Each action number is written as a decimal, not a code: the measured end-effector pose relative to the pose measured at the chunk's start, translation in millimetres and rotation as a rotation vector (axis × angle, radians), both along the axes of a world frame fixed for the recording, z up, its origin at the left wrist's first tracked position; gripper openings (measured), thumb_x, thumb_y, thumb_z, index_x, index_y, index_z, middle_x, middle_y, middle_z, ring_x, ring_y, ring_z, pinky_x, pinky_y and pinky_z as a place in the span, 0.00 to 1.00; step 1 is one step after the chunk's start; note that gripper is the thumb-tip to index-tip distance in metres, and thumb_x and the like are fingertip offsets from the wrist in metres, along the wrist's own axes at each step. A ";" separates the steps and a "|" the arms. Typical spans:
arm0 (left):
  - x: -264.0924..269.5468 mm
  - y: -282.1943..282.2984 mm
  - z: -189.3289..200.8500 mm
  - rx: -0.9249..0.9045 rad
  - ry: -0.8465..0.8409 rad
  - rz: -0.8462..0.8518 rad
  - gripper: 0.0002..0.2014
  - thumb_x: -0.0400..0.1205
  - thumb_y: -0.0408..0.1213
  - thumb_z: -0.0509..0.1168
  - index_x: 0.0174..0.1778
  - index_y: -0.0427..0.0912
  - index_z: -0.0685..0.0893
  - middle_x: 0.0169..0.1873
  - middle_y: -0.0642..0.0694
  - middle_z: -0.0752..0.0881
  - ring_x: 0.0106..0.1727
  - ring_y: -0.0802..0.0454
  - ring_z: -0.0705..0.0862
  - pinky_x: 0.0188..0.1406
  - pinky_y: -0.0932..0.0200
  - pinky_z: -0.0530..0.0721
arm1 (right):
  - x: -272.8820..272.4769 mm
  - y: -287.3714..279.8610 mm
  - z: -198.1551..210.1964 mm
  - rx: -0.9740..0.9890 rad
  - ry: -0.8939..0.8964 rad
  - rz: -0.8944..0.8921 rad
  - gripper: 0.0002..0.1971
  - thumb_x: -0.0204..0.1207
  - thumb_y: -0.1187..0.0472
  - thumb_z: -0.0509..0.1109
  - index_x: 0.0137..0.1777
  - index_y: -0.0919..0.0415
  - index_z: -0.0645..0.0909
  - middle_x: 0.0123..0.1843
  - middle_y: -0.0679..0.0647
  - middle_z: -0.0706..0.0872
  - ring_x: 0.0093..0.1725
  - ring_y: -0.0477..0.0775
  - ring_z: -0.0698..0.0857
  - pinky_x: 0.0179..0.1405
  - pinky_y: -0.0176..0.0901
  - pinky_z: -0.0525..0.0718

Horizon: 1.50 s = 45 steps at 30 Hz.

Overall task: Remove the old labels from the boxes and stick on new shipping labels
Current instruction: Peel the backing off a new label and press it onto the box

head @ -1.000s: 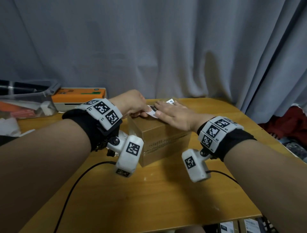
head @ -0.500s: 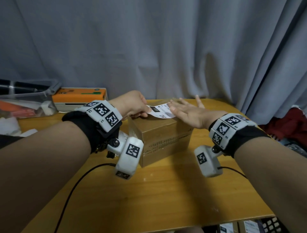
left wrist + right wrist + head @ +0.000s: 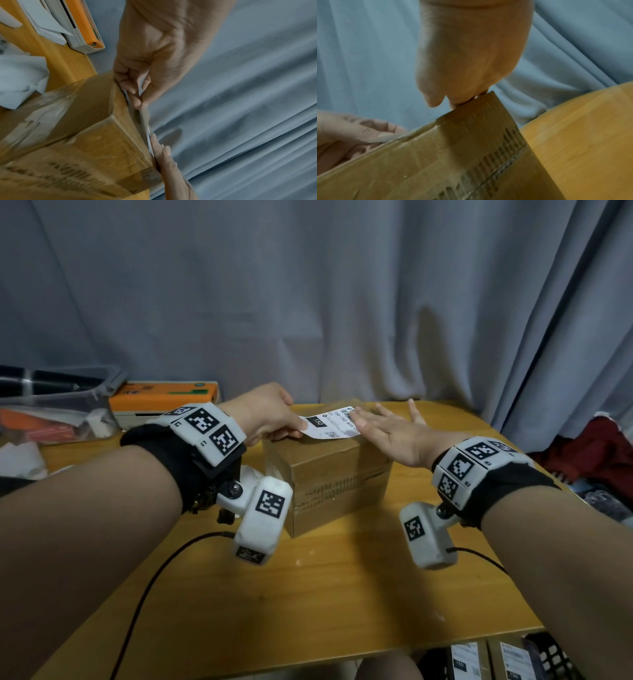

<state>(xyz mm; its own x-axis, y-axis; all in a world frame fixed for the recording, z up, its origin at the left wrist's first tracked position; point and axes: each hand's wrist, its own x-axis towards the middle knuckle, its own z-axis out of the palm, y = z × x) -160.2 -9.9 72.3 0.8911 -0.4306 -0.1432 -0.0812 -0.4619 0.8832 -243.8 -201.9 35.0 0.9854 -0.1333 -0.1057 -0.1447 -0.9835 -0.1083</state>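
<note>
Nearest to the person, under the front edge of the wooden table (image 3: 342, 594), more boxes (image 3: 469, 660) sit on the floor, and they have labels on them. These likely wait for their turn.

A little farther, in the middle of the table, stands a brown cardboard box (image 3: 335, 484). A white label (image 3: 330, 424) with black print lies over its top. The left hand (image 3: 263, 416) pinches the left end of the label between thumb and fingers and holds that end just above the box. The right hand (image 3: 390, 429) is flat with its fingers straight, and it presses the other end of the label down onto the box top.

From this it looks like a new label is being stuck on this box. The right end is down, but the left end is not pressed flat yet. It is hard to tell if an old label was here.

Farther back, to the left, an orange and white printer (image 3: 164, 398) sits by a clear plastic bin (image 3: 61, 405). A grey curtain (image 3: 308, 302) hangs behind it all.
</note>
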 end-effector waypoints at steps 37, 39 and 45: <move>9.0 55.2 -18.7 0.608 -0.413 -0.369 0.44 0.67 0.63 0.71 0.75 0.45 0.67 0.71 0.45 0.65 0.71 0.46 0.71 0.64 0.56 0.72 | -1.5 95.6 -3.5 0.227 -0.059 0.222 0.25 0.87 0.49 0.45 0.83 0.53 0.57 0.85 0.46 0.54 0.84 0.43 0.49 0.83 0.46 0.37; 11.7 55.8 -20.3 0.645 -0.418 -0.368 0.49 0.65 0.66 0.70 0.79 0.46 0.63 0.73 0.46 0.64 0.73 0.45 0.69 0.67 0.53 0.71 | 1.1 91.5 -0.1 0.317 -0.028 0.220 0.25 0.86 0.48 0.45 0.82 0.50 0.59 0.85 0.46 0.57 0.83 0.44 0.53 0.83 0.45 0.43; 15.5 56.0 -22.5 0.657 -0.435 -0.369 0.53 0.65 0.66 0.70 0.81 0.46 0.56 0.77 0.45 0.61 0.77 0.45 0.65 0.73 0.45 0.69 | 1.9 54.1 4.1 0.065 -0.040 -0.066 0.26 0.87 0.51 0.41 0.84 0.55 0.52 0.86 0.51 0.51 0.84 0.48 0.48 0.82 0.50 0.41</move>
<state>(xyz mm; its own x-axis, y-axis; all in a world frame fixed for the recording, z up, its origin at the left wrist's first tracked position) -144.7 46.1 49.9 0.7445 -0.6522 -0.1427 -0.5946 -0.7449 0.3025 -241.9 -147.8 39.1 0.9782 -0.1927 -0.0770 -0.2036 -0.9626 -0.1787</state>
